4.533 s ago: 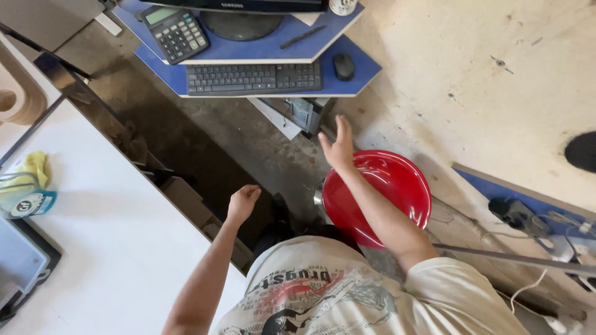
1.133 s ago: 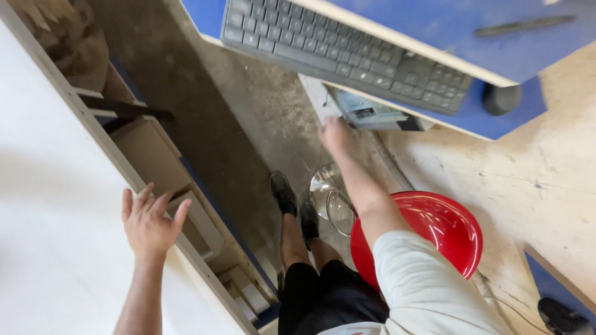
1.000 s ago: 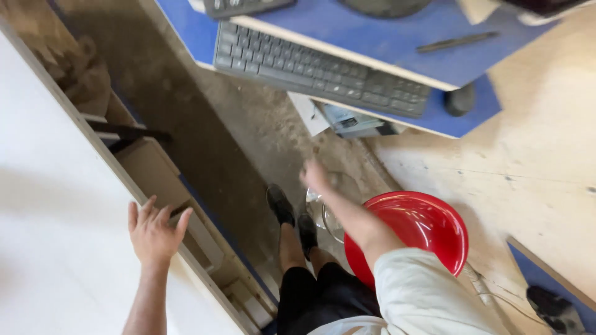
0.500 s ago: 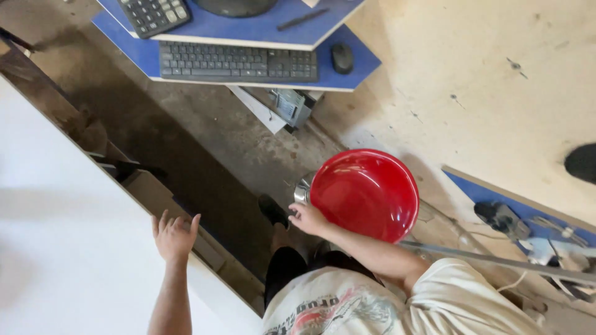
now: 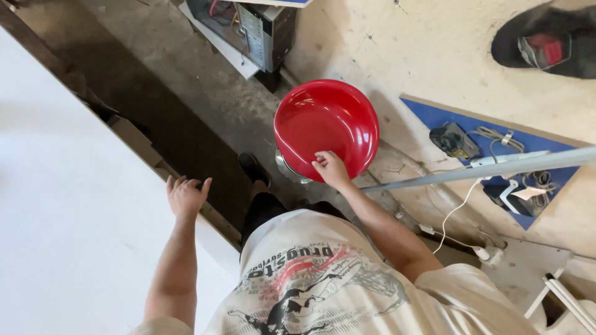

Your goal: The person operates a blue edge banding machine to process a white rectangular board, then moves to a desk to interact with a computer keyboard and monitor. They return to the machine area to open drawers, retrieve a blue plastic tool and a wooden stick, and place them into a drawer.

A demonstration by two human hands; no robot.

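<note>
Now the right hand (image 5: 331,169), fingers curled on the near rim of the red stool (image 5: 326,127) in the upper middle of the frame, seems to steady it, while the left hand (image 5: 185,195) rests with spread fingers on the white table (image 5: 68,211) edge at left, probably for balance.

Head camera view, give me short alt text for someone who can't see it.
Seen from above, a person's right hand rests on the near rim of a round red stool seat, while the open left hand lies on the edge of a white tabletop. A computer tower stands on the concrete floor beyond the stool.
</note>
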